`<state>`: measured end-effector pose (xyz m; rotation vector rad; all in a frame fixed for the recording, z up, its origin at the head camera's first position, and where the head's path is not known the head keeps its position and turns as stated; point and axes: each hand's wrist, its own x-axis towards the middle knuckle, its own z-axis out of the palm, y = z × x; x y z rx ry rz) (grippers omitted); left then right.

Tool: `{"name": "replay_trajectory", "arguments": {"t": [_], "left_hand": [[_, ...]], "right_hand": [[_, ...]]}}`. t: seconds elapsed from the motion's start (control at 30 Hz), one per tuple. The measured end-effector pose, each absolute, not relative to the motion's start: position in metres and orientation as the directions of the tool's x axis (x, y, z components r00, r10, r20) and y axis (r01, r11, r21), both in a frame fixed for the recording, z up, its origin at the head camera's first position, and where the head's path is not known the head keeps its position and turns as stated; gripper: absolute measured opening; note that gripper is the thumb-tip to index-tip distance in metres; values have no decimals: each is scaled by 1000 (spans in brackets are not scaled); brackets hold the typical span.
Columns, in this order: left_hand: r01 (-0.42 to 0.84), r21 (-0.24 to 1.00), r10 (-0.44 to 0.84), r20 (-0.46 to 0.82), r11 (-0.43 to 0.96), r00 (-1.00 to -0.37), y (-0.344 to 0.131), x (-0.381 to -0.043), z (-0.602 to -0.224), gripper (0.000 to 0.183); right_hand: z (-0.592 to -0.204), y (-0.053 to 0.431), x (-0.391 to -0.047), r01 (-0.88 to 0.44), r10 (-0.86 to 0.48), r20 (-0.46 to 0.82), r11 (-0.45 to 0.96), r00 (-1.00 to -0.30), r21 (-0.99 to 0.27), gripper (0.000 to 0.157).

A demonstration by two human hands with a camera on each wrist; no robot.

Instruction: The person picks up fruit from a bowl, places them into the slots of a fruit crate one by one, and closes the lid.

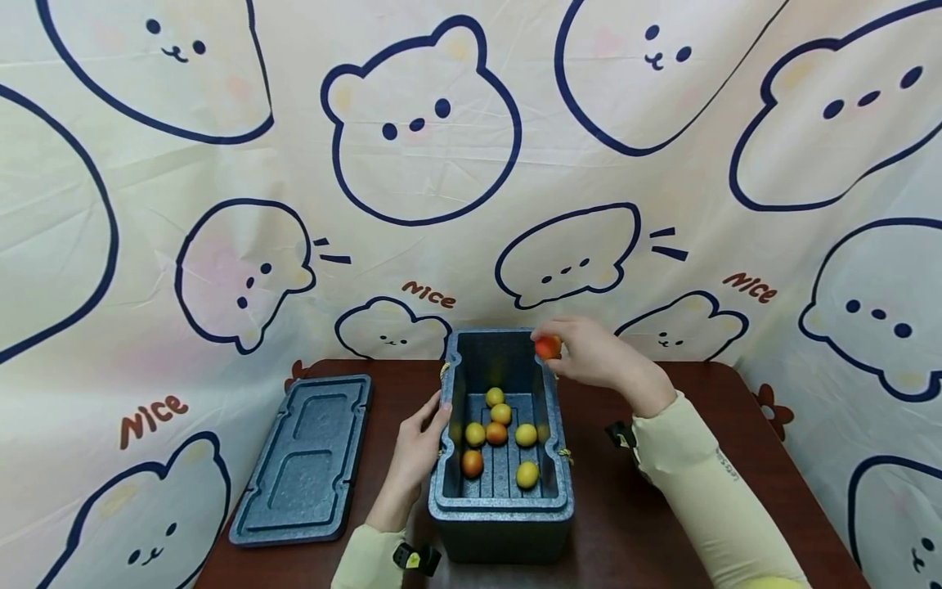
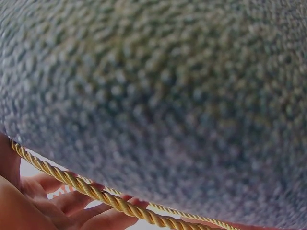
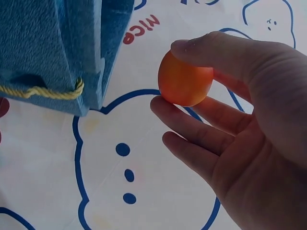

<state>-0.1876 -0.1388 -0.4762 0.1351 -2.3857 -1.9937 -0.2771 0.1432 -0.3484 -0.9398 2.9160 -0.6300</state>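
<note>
A speckled blue-grey foam box (image 1: 500, 517) stands in the middle, its long side running away from me. Inside lie several yellow fruits (image 1: 526, 434) and two orange ones (image 1: 473, 464). My right hand (image 1: 592, 356) pinches a small round orange-red fruit (image 3: 185, 79) between thumb and fingers, up at the box's far right rim. In the right wrist view its lower fingers spread out below the fruit. My left hand (image 1: 418, 446) rests against the left outer wall, fingers extended along it. The left wrist view shows those fingers (image 2: 112, 218) behind a gold rope (image 2: 96, 191).
The matching lid (image 1: 302, 462) lies flat on the dark red-brown table (image 1: 618, 511), left of the box. A gold cord (image 1: 565, 455) hangs at the box's right side. Behind the table rises a pale cloth (image 1: 419, 172) printed with bear outlines.
</note>
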Motion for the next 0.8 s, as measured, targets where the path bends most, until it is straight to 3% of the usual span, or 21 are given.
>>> {"name": "replay_trajectory", "arguments": {"t": [0.8], "left_hand": [[-56, 983, -92, -41, 176, -995, -137, -188, -475, 60]], "right_hand": [[-345, 105, -275, -607, -634, 58, 703, -771, -370, 39]]}}
